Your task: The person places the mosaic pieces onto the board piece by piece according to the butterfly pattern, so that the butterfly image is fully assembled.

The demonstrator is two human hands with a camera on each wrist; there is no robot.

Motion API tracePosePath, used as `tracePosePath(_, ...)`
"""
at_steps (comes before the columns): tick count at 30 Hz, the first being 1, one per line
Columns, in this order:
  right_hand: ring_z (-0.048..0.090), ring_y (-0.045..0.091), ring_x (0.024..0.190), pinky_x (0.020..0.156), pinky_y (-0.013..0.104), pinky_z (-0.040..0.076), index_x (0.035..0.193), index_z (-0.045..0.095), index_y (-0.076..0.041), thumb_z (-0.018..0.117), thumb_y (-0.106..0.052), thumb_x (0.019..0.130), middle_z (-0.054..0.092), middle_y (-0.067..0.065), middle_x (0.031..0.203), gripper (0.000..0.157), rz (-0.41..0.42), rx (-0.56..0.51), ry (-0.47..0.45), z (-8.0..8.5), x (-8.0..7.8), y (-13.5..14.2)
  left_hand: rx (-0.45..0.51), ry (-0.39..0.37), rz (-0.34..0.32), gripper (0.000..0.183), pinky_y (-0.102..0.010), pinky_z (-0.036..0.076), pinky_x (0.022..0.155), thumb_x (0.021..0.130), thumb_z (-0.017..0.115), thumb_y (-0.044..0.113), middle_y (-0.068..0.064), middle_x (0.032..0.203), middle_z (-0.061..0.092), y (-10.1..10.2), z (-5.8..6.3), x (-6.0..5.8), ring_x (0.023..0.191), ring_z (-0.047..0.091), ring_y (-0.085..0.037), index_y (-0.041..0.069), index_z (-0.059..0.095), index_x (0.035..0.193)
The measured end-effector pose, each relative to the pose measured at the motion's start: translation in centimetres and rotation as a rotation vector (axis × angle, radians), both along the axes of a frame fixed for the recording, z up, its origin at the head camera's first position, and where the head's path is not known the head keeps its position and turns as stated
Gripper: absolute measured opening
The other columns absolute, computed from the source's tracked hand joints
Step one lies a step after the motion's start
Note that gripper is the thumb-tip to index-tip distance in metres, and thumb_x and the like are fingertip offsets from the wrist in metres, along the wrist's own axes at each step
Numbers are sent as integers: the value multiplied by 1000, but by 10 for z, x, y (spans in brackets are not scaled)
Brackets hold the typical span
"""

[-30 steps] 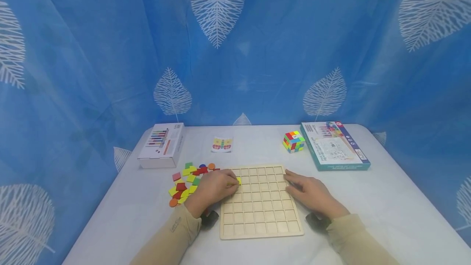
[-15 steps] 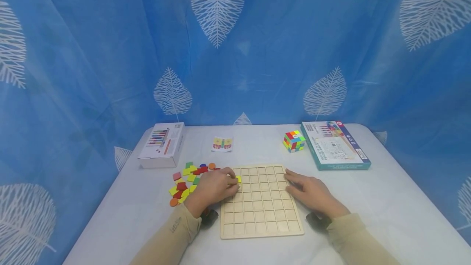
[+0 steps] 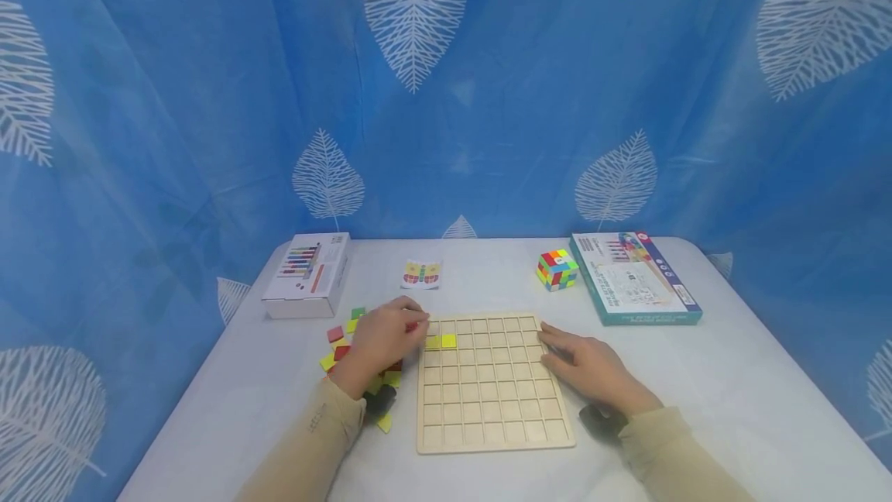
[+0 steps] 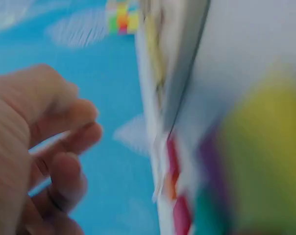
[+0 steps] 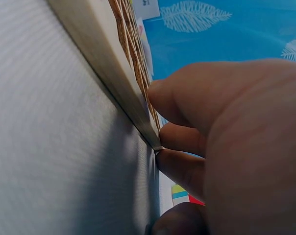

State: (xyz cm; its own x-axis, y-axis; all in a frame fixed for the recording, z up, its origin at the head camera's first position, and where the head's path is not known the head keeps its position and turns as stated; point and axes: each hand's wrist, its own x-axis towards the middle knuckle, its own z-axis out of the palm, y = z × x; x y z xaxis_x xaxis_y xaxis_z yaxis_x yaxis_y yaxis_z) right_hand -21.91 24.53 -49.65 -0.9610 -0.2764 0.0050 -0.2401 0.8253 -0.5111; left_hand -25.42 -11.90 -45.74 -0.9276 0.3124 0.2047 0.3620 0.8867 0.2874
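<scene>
Tiles loose under left hand, spread 6 to 10 o'clock; left nearer. Its fingers half-bent, apparently holding nothing; wrist view blurred. Board at 4 o'clock, long axis 12–6; right hand resting relaxed against 2 o'clock edge.

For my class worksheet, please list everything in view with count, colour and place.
Grid board: 1, pale wood, centre
Slotted tiles: 2, yellow, board's far-left area
Loose pieces: many, mixed colours, left of board
Picture card: 1, multicoloured print, beyond board
Puzzle cube: 1, multicoloured, far right
White box: 1, white, far left
Teal-sided box: 1, teal and white, far right
Table: 1, white, under these
Curtain: count unclear, blue with white leaves, behind table
Sleeves: 2, beige, near side
Wrist devices: 2, black, near sleeves
Left hand: 1, bare, over loose pieces
Right hand: 1, bare, at board's right edge
</scene>
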Motion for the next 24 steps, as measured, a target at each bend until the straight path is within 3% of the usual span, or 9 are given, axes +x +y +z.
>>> tracePosePath(5, 43, 35, 147, 116, 58, 36, 148, 57, -19, 64, -39, 100, 43, -2, 161, 52, 2, -3, 3, 1, 0, 0, 62, -162, 289, 35, -41, 57, 80, 94, 73, 32, -7, 120, 70, -46, 5, -16, 96, 64, -24, 16, 75, 125)
tracePosePath(8, 43, 35, 147, 116, 59, 36, 148, 57, -19, 64, -39, 100, 43, -2, 161, 52, 6, -2, 9, 2, 0, 1, 82, -247, 373, 39, -42, 56, 80, 92, 76, 31, -9, 113, 71, -66, 2, -20, 90, 62, -24, 12, 73, 126)
tracePosePath(12, 43, 35, 147, 116, 58, 36, 148, 57, -19, 64, -39, 101, 43, -2, 161, 52, 8, -5, 9, 2, 0, 1, 92, -315, 375, 44, -38, 56, 78, 91, 78, 35, -8, 108, 70, -73, -1, -23, 86, 61, -22, 10, 72, 127)
tracePosePath(18, 43, 35, 146, 116, 58, 36, 148, 57, -18, 64, -38, 101, 44, -1, 161, 52, 10, -9, 16, 1, 1, 1, 114, -349, 374, 47, -37, 56, 79, 92, 78, 31, -9, 113, 69, -72, -1, -22, 89, 61, -23, 10, 69, 132)
tracePosePath(24, 42, 34, 147, 117, 58, 35, 148, 57, -19, 64, -38, 101, 43, -3, 161, 52, 1, -17, -5, 1, 2, 0, 129, -366, 377, 43, -38, 56, 80, 90, 80, 30, -8, 109, 68, -75, -2, -23, 90, 60, -23, 11, 70, 127)
